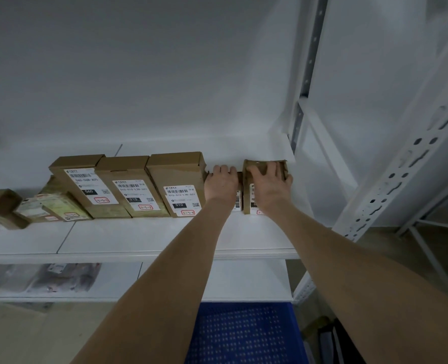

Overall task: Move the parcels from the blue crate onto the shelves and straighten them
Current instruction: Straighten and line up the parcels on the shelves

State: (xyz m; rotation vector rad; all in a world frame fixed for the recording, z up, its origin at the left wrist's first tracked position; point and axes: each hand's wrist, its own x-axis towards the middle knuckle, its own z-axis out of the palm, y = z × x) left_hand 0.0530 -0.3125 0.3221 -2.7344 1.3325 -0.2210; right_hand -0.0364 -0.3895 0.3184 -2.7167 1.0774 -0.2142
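Note:
Brown cardboard parcels with white labels stand in a row along the back of the white shelf [144,240]. My left hand [221,183] lies over a small parcel [238,199] that is mostly hidden beneath it, fingers bent over its top edge. My right hand [268,183] grips the rightmost parcel [254,166] at the shelf's right end, fingers spread over its top and thumb at its right side. Three taller parcels [177,179] stand upright to the left of my hands. The blue crate [246,334] sits low in front, its perforated floor showing.
At the far left, flatter parcels [55,203] lean and lie on the shelf. A lower shelf holds a grey plastic bag [63,277]. The perforated white upright [401,169] of the rack stands to the right. The shelf's front strip is bare.

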